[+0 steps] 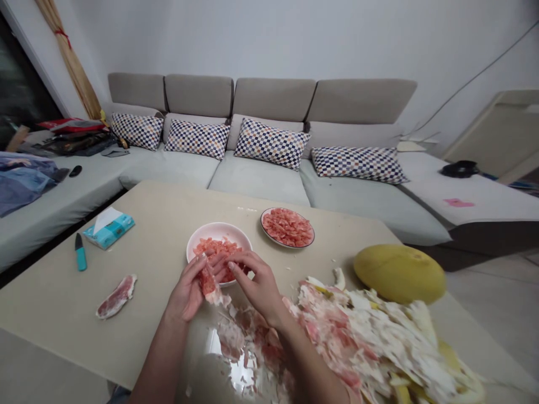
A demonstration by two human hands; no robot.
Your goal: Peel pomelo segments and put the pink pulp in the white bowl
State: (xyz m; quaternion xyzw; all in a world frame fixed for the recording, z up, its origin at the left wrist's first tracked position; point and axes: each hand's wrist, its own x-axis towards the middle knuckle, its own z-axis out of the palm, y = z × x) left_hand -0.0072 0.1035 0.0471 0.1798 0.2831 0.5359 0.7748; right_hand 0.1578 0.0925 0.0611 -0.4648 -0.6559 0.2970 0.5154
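Holds a segment in the half-curled left hand, by the near edge of a bowl of pulp; has the right hand loosely bent just beside it, cannot tell whether pinching anything; with heaped peel and a pomelo farther right

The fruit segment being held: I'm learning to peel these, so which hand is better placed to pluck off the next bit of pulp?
Probably the right hand: its fingertips are close to the fruit segment and appear over the white bowl, while the left hand holds that segment.
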